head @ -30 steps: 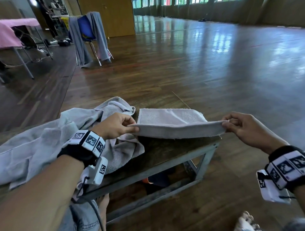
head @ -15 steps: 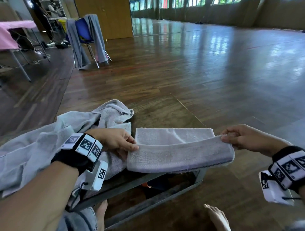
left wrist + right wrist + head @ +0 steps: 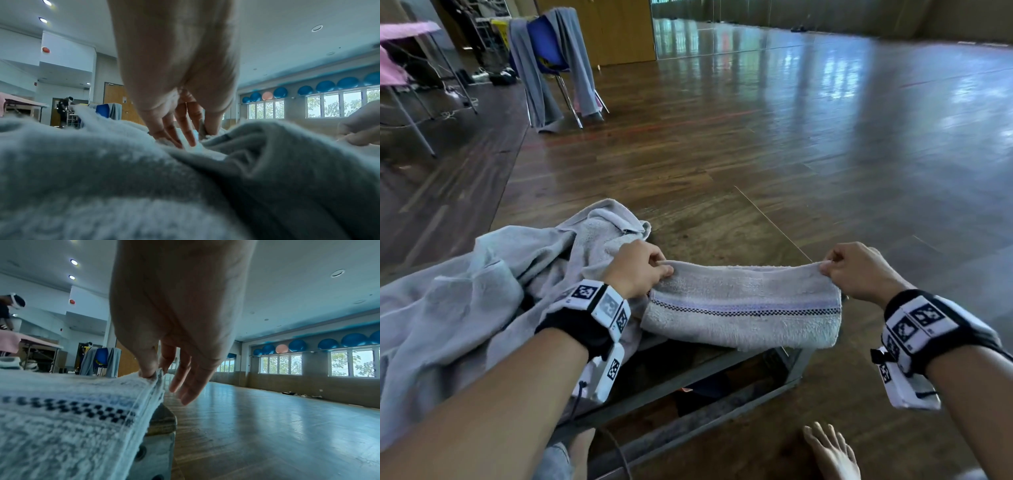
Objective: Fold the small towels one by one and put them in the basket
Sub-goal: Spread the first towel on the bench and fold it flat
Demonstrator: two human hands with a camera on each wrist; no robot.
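A small grey towel (image 3: 743, 308) with a dark checked stripe lies folded lengthwise across the low wooden bench (image 3: 722, 236). My left hand (image 3: 640, 270) pinches its far left corner. My right hand (image 3: 856, 267) pinches the far right corner. In the right wrist view the thumb and forefinger of my right hand (image 3: 152, 373) hold the layered towel (image 3: 82, 402) edge while the other fingers hang loose. In the left wrist view my left hand (image 3: 183, 129) reaches into grey cloth (image 3: 144, 178). No basket is in view.
A heap of larger grey towels (image 3: 482, 281) lies on the bench's left side under my left forearm. The bench's metal frame (image 3: 722, 380) shows below. My bare foot (image 3: 832, 455) is on the wooden floor. A blue chair (image 3: 551, 51) draped with cloth stands far left.
The raised near edge of the towel has been carried over to the far side and laid down, so the striped face now shows. Both hands moved forward with it.
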